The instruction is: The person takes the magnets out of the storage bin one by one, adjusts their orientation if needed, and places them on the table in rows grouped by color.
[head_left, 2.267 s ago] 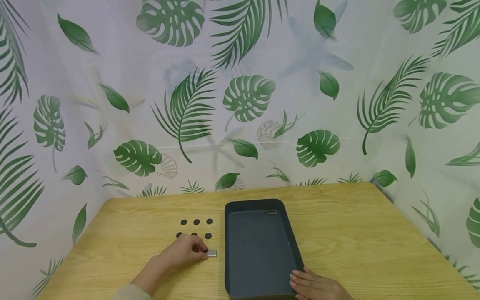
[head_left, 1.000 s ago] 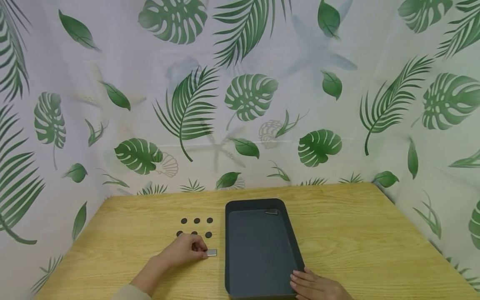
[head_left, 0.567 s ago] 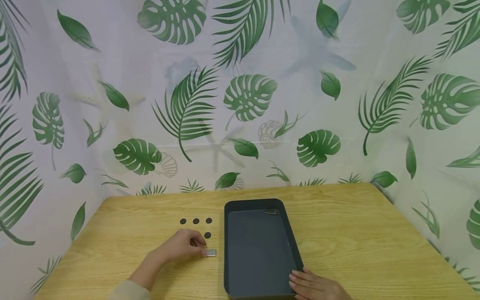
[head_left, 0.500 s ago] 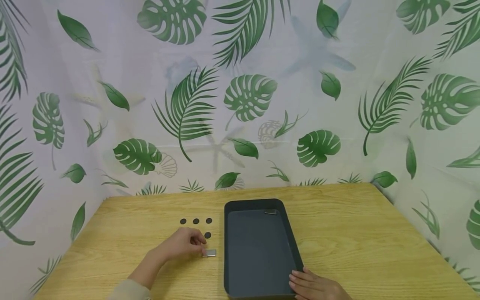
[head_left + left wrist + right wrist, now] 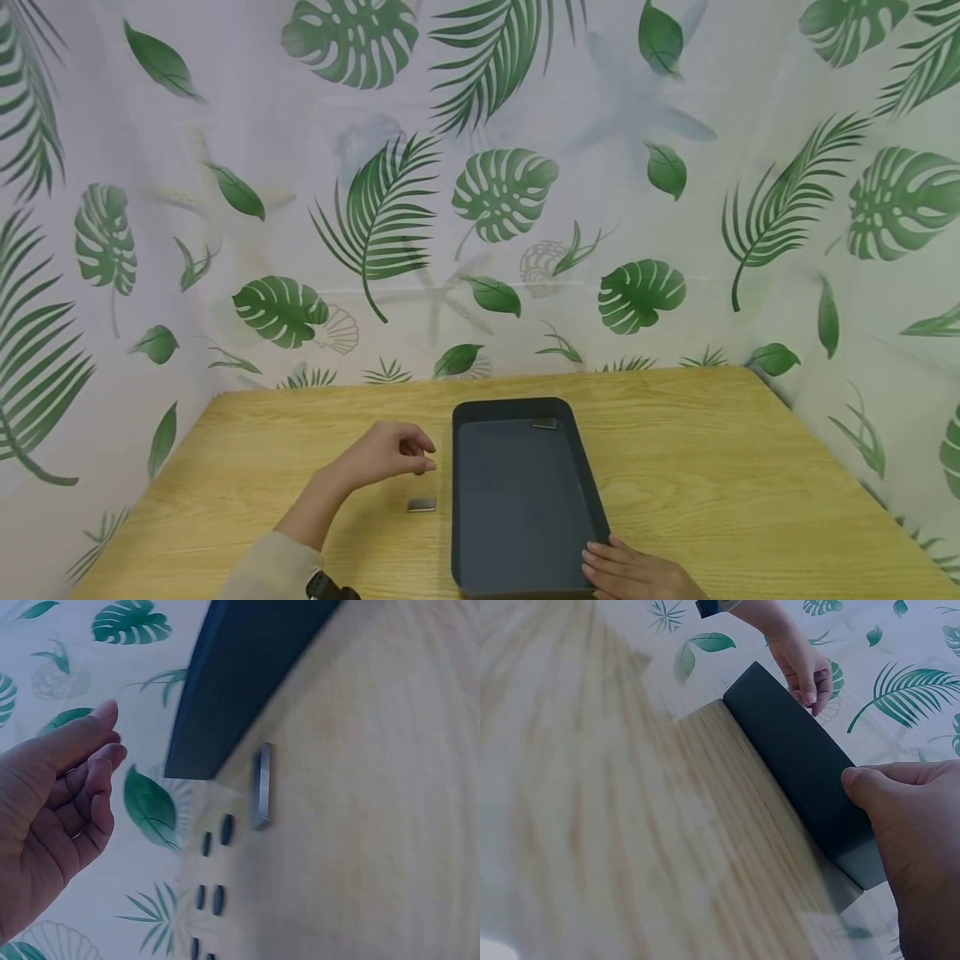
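My left hand (image 5: 390, 454) is raised over the table left of the dark tray (image 5: 456, 492), its fingers loosely curled and nothing visible between them. Below it lies a small flat silver rectangular piece (image 5: 422, 504), which also shows in the left wrist view as a thin metal bar (image 5: 262, 786). Several black discs (image 5: 218, 900) lie beyond that bar; in the head view the hand covers most of them. At the tray's near right corner my right hand (image 5: 637, 573) holds the wall, thumb (image 5: 866, 784) outside and fingers over the rim. A second flat metal piece (image 5: 544, 424) sits inside at the far end.
The wood-patterned table (image 5: 697, 467) extends on both sides of the tray. A leaf-print cloth (image 5: 480, 208) hangs behind it and at both sides. A black wrist device (image 5: 330, 587) sits at my left sleeve.
My left hand has let go of the silver piece near the tray, then lifted away and slightly right. The piece stays on the table; the right hand and tray keep their place.
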The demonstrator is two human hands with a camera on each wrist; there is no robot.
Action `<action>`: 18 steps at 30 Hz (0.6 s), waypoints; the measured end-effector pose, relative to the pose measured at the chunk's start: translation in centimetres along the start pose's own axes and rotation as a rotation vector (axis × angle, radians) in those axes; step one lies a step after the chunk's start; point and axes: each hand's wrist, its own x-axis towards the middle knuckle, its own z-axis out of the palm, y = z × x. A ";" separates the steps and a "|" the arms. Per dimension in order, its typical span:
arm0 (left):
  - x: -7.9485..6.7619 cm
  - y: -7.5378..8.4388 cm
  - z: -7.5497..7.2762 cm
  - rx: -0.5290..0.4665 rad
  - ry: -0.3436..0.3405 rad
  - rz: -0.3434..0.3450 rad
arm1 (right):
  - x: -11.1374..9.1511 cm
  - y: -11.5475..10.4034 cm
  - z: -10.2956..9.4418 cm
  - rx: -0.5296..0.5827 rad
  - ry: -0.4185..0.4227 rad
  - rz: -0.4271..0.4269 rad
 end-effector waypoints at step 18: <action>2.8 3.7 -2.4 -0.026 -0.024 -0.075 | 0.3 0.6 -0.1 -0.013 -0.053 -0.127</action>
